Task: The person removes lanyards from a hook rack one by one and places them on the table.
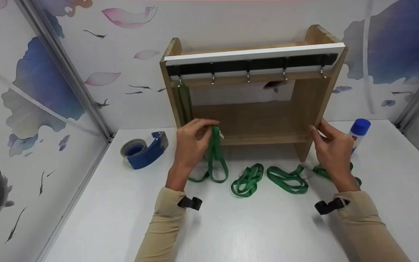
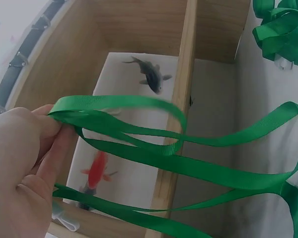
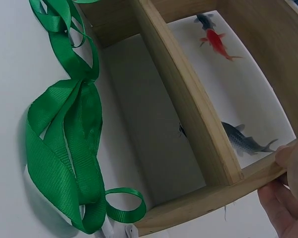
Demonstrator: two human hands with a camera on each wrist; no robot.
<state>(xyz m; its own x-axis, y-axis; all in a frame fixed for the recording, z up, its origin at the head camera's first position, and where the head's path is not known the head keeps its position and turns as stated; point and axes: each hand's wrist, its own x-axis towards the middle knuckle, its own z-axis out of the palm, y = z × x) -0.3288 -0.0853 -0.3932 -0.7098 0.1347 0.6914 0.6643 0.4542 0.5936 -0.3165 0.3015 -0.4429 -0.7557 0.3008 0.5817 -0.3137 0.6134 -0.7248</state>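
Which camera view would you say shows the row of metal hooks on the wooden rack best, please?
The head view: all five metal hooks hang in a row under the wooden rack top. The left wrist view catches a few at its edge; the right wrist view shows none.

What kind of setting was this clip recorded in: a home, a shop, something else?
Probably a staged recording booth, not a home: a white table is boxed in by panel walls printed with fish and petals. A small wooden hook rack, green straps and a tape dispenser are laid out like props.
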